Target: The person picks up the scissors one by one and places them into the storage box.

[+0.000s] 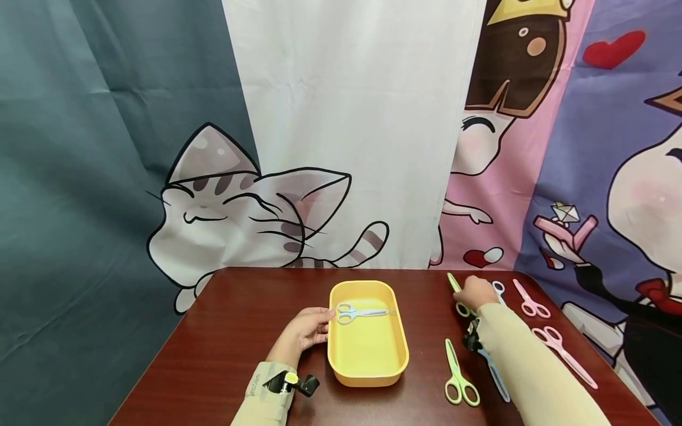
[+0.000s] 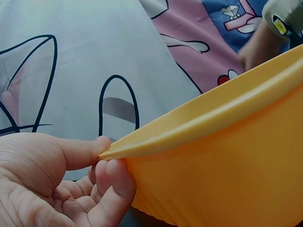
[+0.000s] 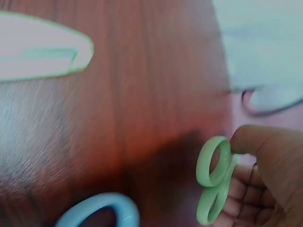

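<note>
My left hand (image 1: 306, 332) pinches the left rim of a yellow bin (image 1: 367, 355), thumb on top and fingers beneath, as the left wrist view shows. Inside the bin lies a pair of light blue scissors (image 1: 362, 312). At the table's back right, my right hand (image 1: 474, 292) holds a pair of green scissors (image 3: 203, 163), its thumb and fingers around them near the handle loops. A second pair of green scissors (image 1: 455, 374) lies closer to me, right of the bin. Blue scissors (image 1: 498, 287) beside the right hand are partly hidden by it.
Another blue pair of scissors (image 1: 495, 376) lies partly under the right sleeve. Two pink pairs, the far scissors (image 1: 529, 300) and the near scissors (image 1: 567, 356), lie along the right side of the brown table (image 1: 213, 349). A printed curtain (image 1: 351, 118) hangs behind the table's back edge.
</note>
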The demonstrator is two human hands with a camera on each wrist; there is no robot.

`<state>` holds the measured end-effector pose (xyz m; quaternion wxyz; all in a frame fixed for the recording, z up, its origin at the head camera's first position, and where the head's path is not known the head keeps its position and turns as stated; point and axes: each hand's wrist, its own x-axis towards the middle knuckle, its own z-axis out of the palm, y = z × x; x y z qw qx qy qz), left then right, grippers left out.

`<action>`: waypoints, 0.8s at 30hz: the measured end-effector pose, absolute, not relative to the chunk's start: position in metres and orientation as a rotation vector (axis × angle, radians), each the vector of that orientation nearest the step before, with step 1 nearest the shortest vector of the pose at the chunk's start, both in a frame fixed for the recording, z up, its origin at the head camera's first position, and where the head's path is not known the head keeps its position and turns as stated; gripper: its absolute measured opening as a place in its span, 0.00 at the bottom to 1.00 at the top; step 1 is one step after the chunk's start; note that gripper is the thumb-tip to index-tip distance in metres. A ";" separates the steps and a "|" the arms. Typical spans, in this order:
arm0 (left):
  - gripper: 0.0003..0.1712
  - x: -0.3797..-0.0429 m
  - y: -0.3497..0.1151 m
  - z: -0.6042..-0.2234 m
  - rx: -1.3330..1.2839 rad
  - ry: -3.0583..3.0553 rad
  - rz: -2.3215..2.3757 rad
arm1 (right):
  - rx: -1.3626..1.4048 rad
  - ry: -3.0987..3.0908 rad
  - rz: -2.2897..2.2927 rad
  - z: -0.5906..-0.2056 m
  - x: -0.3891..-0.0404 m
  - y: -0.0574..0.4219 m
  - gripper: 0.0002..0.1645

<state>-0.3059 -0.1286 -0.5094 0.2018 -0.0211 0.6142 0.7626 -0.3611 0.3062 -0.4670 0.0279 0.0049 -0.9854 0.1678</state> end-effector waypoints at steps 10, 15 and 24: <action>0.15 -0.306 -0.128 -0.508 -0.072 1.709 2.134 | 0.581 -2.918 0.481 -0.426 -0.368 0.213 0.09; 0.14 -0.307 -0.128 -0.509 -0.064 1.699 2.134 | 0.910 -2.787 0.359 -0.418 -0.357 0.174 0.08; 0.16 -0.305 -0.129 -0.510 -0.052 1.709 2.130 | 1.268 -2.720 0.162 -0.415 -0.338 0.132 0.08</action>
